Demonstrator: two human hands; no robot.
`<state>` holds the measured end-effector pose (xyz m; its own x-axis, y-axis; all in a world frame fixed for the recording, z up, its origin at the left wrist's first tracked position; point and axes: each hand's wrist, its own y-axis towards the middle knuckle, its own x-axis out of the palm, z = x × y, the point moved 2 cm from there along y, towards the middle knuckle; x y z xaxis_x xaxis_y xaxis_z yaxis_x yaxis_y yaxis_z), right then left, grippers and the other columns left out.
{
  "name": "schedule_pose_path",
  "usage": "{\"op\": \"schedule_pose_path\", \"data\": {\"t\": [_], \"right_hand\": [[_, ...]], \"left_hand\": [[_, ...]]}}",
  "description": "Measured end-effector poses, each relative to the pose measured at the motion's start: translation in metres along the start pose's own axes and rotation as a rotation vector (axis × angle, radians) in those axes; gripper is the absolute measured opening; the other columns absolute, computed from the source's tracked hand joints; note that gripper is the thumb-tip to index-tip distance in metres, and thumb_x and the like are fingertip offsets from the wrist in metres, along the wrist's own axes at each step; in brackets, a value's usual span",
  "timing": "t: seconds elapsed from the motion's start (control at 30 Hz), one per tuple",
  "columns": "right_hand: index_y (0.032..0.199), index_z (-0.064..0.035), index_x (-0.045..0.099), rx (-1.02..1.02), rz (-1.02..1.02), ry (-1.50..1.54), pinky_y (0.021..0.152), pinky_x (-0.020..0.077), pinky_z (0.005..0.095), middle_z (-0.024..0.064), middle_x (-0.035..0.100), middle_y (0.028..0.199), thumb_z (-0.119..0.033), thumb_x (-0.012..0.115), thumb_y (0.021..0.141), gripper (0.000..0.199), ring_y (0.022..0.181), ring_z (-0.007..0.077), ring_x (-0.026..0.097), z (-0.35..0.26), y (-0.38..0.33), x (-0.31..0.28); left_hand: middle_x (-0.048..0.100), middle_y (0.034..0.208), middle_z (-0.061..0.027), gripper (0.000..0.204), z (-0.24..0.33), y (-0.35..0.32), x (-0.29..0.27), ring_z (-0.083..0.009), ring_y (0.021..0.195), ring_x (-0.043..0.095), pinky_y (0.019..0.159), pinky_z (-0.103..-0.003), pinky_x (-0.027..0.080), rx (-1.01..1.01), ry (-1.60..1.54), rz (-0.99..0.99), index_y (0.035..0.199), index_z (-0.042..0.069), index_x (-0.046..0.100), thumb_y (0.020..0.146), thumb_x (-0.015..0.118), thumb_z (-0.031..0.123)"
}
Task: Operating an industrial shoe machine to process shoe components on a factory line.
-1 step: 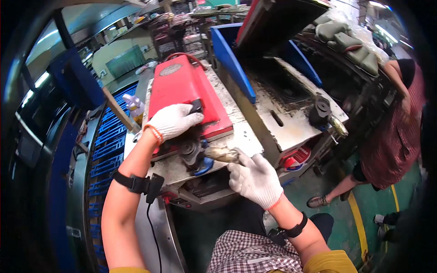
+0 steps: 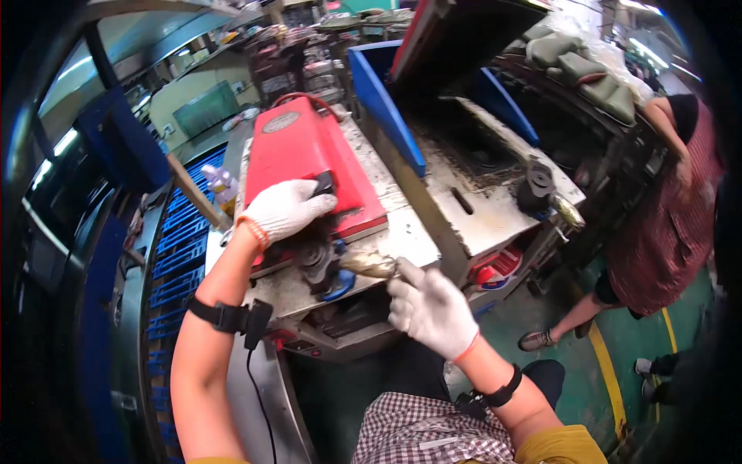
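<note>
My left hand (image 2: 282,210), in a white knit glove with an orange cuff, lies at the front of a red press lid (image 2: 297,151). Its fingers are closed round a black handle (image 2: 325,183) on that lid. The lid is down on the worn white machine top (image 2: 410,232). Just in front is a dark clamp (image 2: 315,259) with a lever handle (image 2: 369,264) wrapped in yellowish tape, pointing right. My gloved right hand (image 2: 434,309), slightly blurred, is at the lever's end. Its index finger reaches the tip and the other fingers curl loosely, gripping nothing.
At right stands a second press, its lid (image 2: 464,46) raised between blue side plates (image 2: 386,108), with a similar clamp (image 2: 537,185). A person in a reddish apron (image 2: 672,216) stands farther right. Blue racking (image 2: 185,247) and a bottle (image 2: 220,185) are at left.
The view has shifted slightly, so the machines appear a little farther left. My right hand has loosened and drawn slightly off the taped lever; my left hand stays on the lid's handle.
</note>
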<state>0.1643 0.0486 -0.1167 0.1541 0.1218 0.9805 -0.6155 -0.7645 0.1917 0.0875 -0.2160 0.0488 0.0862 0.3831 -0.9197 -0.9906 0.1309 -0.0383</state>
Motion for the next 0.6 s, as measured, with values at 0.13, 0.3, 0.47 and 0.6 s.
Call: {"op": "schedule_pose_path", "data": {"t": [0.13,0.3,0.47,0.6], "right_hand": [[0.142,-0.0081,0.053,0.001,0.354,-0.619,0.085,0.0577,0.0365,0.0086,0.07,0.112,-0.038,0.061,0.105,0.049,0.092,0.0193,0.068,0.023,-0.069,-0.09],[0.131,-0.0128,0.059,0.57,0.844,-0.549,0.078,0.0521,0.0381,0.008,0.062,0.101,-0.032,0.059,0.104,0.033,0.087,0.0201,0.062,0.089,-0.123,-0.226],[0.093,-0.0189,0.055,0.385,0.627,-0.216,0.048,0.0363,0.0323,-0.0028,0.04,0.064,-0.033,0.049,0.104,0.019,0.055,0.0147,0.043,0.086,-0.113,-0.261],[0.098,-0.0089,0.069,0.344,0.729,-0.764,0.055,0.0519,0.0357,0.008,0.064,0.078,-0.028,0.059,0.102,0.022,0.062,0.0216,0.063,0.079,-0.11,-0.259]], "left_hand": [[0.07,0.095,-0.0253,0.052,0.003,0.0,0.0,-0.0397,0.095,0.068,0.087,-0.045,0.05,-0.005,0.031,0.018,0.098,0.0,0.069,0.097,0.058,0.051],[0.064,0.084,-0.0239,0.041,0.003,0.008,0.006,-0.0363,0.082,0.063,0.078,-0.047,0.048,0.105,0.023,0.1,0.092,-0.002,0.063,0.095,0.058,0.038],[0.053,0.066,-0.0051,0.026,-0.029,0.025,0.017,-0.016,0.062,0.051,0.059,-0.038,0.04,0.132,-0.118,0.135,0.079,0.002,0.057,0.092,0.058,0.024],[0.049,0.07,0.0041,0.016,-0.063,0.043,0.022,-0.0092,0.064,0.045,0.058,-0.031,0.037,0.138,-0.226,0.169,0.081,0.005,0.057,0.094,0.054,0.014]]}}
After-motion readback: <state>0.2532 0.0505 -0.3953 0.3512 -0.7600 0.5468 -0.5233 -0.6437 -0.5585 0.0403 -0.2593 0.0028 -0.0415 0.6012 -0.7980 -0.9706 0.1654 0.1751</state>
